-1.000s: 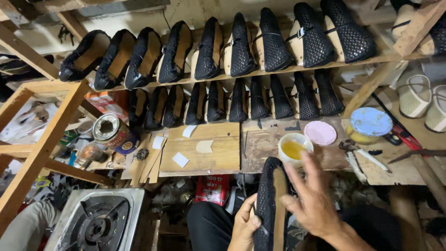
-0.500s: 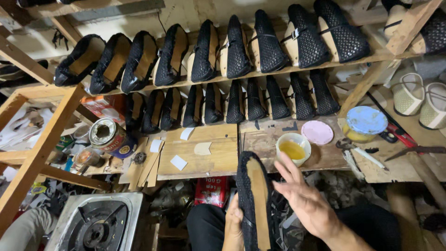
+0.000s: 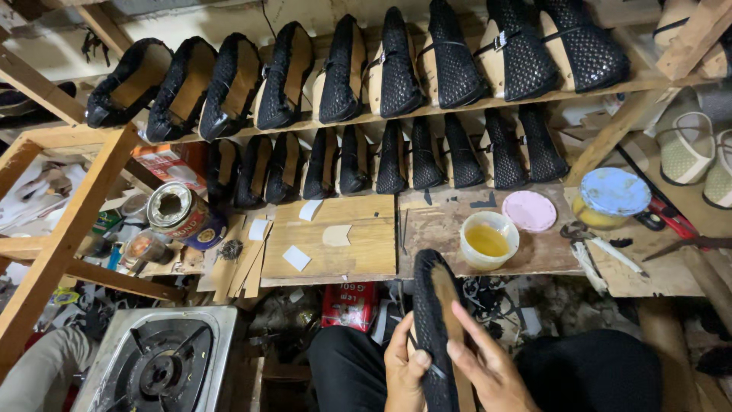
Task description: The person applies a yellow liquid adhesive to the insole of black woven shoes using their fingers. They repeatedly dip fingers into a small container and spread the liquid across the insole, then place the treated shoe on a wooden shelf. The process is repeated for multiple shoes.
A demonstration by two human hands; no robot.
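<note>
A black woven shoe (image 3: 436,336) on its wooden form is held upright over the lap, near the bottom middle of the view. It is grasped from its left side by the left hand (image 3: 404,374), fingers wrapped round the edge. The right hand (image 3: 488,366) is laid open against its right side, fingers stretched along the sole. Just beyond, a cup of yellow glue (image 3: 488,240) is seen on the wooden bench (image 3: 343,252), with a pink lid (image 3: 529,210) to its right. Rows of black shoes (image 3: 396,65) are stacked on shelves at the far side.
</note>
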